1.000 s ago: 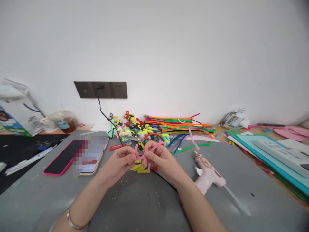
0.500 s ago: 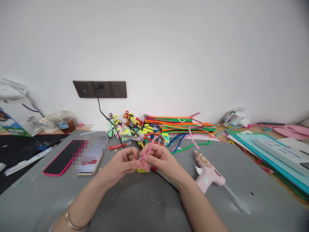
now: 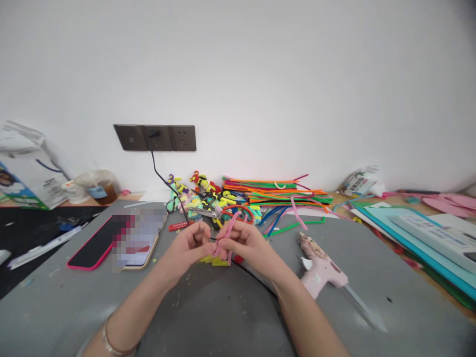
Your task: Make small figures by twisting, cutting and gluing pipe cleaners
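A bent pink pipe cleaner [image 3: 231,225] is pinched between the fingertips of both hands above the grey mat. My left hand [image 3: 195,243] is closed on its lower left part, thumb against forefinger. Closed round its middle, my right hand [image 3: 240,242] lets one end rise above the knuckles and another stick out below. Just under the fingers lies a yellow piece [image 3: 220,261], partly covered by the hands. A small red thing [image 3: 238,259] sits beside the right fingers, and a black cable [image 3: 256,280] runs beneath that hand.
Behind the hands lie scissors [image 3: 204,212], small pipe-cleaner figures [image 3: 203,183] and a bundle of coloured pipe cleaners [image 3: 282,193]. A pink glue gun [image 3: 320,267] rests at right, two phones [image 3: 94,243] at left. Blue folders [image 3: 427,238] line the right edge; a drink cup [image 3: 102,188] stands back left.
The fingers have shifted slightly on the pink pipe cleaner, whose upper end now curves lower and to the left. More of the yellow piece shows under the hands.
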Tool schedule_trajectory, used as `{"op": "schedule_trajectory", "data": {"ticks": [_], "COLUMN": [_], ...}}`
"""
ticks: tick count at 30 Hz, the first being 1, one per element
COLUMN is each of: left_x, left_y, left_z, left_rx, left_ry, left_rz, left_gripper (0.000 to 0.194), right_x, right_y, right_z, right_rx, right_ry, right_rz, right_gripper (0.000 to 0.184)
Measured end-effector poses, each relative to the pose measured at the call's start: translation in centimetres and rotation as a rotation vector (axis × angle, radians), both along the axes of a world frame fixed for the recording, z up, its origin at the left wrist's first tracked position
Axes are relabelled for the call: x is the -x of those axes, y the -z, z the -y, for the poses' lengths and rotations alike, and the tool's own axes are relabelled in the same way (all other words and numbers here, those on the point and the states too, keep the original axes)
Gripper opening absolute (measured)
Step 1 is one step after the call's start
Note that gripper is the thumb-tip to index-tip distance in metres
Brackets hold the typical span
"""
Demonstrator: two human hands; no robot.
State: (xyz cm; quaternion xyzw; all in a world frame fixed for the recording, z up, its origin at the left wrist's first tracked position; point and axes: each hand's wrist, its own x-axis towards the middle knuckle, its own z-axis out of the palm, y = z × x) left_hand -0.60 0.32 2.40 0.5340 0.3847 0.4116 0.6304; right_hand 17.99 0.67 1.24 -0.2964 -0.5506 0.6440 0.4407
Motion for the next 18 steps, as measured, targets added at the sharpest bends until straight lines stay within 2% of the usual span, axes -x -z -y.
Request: {"op": "schedule_trajectory", "data": {"ticks": [7,13,18], "left_x": [-0.29,-0.43,-0.34], "left_y": [-0.27,-0.06,0.15], "left_z": [0.03,-0.12,-0.10], "left_rx": [-0.073,-0.193,-0.241], "left_ry": [-0.041,-0.174,-0.253], "left_rz": [-0.052,-0.141,-0.186], "left_gripper": [0.041,0.031,0.027], "right_x": [0.22,0.39,0.49], "right_y": [-0.21,-0.40,-0.07], "right_z": [-0.03,-0.30,-0.38], "right_rx": [-0.039,-0.073,-0.085], "right_ry": [0.026,0.177,0.267], "right_rz": [0.019,0.024,0.008], "right_gripper": [0.034,0.036,0.031]}}
